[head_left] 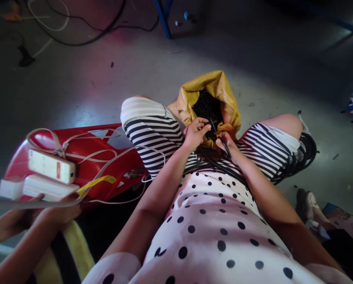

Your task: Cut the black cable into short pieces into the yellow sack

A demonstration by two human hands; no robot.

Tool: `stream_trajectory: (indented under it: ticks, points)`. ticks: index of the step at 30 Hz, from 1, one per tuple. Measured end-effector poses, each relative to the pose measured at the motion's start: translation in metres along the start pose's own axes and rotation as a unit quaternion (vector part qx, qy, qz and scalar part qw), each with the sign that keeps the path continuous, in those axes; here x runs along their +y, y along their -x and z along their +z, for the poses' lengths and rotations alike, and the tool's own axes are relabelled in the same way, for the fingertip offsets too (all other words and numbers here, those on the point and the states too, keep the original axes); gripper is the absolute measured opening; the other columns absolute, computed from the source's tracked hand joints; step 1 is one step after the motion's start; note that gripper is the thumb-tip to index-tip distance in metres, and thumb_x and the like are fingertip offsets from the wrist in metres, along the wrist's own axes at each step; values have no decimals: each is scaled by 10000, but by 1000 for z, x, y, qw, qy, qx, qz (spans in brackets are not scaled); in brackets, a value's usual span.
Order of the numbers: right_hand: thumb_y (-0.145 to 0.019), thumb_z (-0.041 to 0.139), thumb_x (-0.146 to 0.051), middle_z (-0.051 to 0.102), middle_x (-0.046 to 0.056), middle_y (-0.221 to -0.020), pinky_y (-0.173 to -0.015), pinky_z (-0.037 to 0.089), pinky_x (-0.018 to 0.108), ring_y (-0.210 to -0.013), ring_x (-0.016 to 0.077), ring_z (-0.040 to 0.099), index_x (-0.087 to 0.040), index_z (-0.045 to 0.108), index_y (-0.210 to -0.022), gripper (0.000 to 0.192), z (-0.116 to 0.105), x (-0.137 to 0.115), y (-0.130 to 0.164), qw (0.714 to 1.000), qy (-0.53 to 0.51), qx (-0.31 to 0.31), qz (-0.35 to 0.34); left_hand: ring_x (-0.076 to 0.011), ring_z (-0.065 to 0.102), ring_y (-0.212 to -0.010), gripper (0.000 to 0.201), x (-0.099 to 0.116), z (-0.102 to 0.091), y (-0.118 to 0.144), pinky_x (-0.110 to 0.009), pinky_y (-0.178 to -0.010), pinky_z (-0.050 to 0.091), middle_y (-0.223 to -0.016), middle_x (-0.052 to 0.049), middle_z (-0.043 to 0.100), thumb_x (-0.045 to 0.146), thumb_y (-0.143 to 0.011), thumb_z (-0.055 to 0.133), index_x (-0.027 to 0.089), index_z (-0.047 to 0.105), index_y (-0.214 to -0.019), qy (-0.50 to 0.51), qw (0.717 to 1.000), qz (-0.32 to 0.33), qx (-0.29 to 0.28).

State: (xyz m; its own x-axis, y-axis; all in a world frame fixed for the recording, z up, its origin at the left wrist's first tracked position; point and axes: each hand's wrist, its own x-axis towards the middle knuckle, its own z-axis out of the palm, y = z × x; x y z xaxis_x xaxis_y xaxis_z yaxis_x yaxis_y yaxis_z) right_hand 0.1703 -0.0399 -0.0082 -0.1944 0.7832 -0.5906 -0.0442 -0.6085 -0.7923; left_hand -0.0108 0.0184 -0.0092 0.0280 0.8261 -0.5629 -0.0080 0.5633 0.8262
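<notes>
My left hand is closed, its fingers pinched around the end of a black cable that runs back across my lap. In my right hand is a pair of scissors with black loop handles and orange near the pivot. Their blades point up beside my left fingertips. Just beyond both hands, a yellow bag stands open between my legs. Inside it lies a heap of small black pieces, too dark to make out singly.
At my right knee hangs a coil of black cable. To the left, a red plastic stool carries a white box-shaped device and pale cords. Another person's hands are beside it. A blue metal leg stands ahead.
</notes>
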Motion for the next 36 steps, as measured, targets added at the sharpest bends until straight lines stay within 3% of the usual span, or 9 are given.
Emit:
stream_trajectory:
  ticks: [10,19,29,36]
  points:
    - [-689,904,-928,537,-79,-702,-512,383,306,-545,139,486,-303,471,-978,813,2,1,-1,1000,21,4,4,-34,430,-397,209,0,1,0,-196,-380,322,-872,19,754,205,-927,813,183,677,-1084,-21,1000,-16,-9]
    - [-640,1022,-775,551,-65,-774,-565,386,293,-646,132,480,-283,505,-972,787,2,1,-3,1000,22,9,-12,-25,386,-363,228,-1,3,0,-202,-378,296,-812,40,760,254,-952,835,201,634,-1048,2,1000,-25,-9]
    - [-653,912,-938,561,-81,-700,-514,381,295,-540,126,476,-298,471,-969,839,3,7,-5,1000,15,13,4,-32,392,-357,187,-2,3,0,-210,-379,305,-825,39,768,227,-975,787,204,620,-1056,-2,999,-32,-19]
    - [-677,923,-907,538,-64,-772,-547,377,288,-639,134,485,-293,456,-955,820,4,7,-5,999,30,11,-15,-32,409,-357,162,-5,3,-2,-211,-370,309,-809,43,761,214,-983,778,198,630,-1046,-3,1000,-22,-15]
